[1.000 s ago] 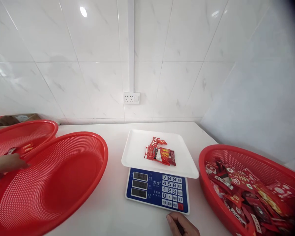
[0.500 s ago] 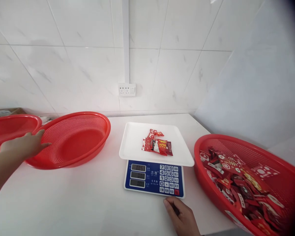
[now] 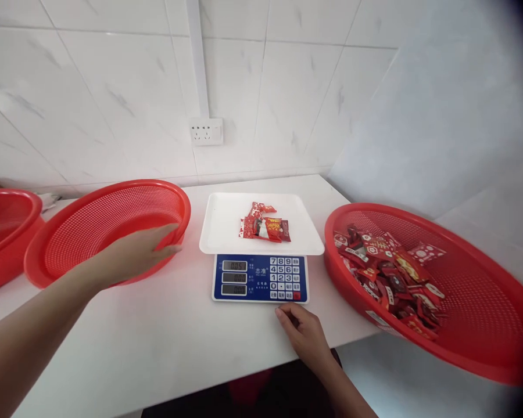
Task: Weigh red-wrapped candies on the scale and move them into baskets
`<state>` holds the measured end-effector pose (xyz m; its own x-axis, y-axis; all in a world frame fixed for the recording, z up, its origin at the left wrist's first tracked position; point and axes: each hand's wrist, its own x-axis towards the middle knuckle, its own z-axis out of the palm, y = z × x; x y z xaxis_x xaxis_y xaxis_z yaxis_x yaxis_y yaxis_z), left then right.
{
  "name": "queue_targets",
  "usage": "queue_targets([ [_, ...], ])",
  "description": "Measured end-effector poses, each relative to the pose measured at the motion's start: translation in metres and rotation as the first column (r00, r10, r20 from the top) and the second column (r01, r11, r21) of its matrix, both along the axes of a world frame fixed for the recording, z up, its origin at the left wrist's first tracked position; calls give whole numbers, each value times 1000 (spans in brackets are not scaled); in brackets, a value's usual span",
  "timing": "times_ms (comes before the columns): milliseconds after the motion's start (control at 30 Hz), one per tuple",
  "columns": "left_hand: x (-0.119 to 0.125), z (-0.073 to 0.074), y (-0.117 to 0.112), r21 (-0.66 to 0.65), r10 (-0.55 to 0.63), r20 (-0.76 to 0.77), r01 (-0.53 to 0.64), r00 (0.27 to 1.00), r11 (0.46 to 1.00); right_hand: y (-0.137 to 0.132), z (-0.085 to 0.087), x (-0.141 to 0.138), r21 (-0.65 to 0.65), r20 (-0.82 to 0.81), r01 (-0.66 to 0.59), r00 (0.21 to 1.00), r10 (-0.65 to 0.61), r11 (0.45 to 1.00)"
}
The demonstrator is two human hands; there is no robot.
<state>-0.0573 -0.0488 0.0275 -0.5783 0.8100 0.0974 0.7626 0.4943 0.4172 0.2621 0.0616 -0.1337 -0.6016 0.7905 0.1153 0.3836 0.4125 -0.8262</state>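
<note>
My left hand (image 3: 137, 251) reaches out flat, fingers together and stretched, over the near rim of an empty red mesh basket (image 3: 91, 223) at the left. My right hand (image 3: 303, 331) rests on the white counter just in front of a blue-faced digital scale (image 3: 260, 277), fingers loosely curled with nothing in them. The scale's white tray (image 3: 226, 220) carries a small pile of red snack packets (image 3: 264, 226). A large red basket (image 3: 483, 313) on the right holds several red packets (image 3: 387, 267).
Another red basket (image 3: 4, 232) stands at the far left edge. A wall socket (image 3: 206, 131) sits on the tiled wall behind the scale. The counter's front edge runs just below my right hand, and the right basket overhangs it.
The empty red basket went from tilted up near me to flat on the counter beside the scale. My left hand slid right along its rim. The view tipped downward.
</note>
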Motion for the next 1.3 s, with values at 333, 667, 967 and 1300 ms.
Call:
queue_targets([
  [333,63,-12,162,-54,-532,-36,530,846,846,-2,-2,0,-13,-32,29,999,-30,999],
  [667,68,-38,185,-116,-704,21,701,710,703,-5,3,0,3,-31,27,999,-26,1000],
  [967,63,-36,154,-68,-656,32,657,754,751,-4,3,-1,32,7,18,1000,-18,999],
  [1300,81,-26,149,71,-547,72,543,834,837,-3,1,-2,36,35,19,999,-20,999],
])
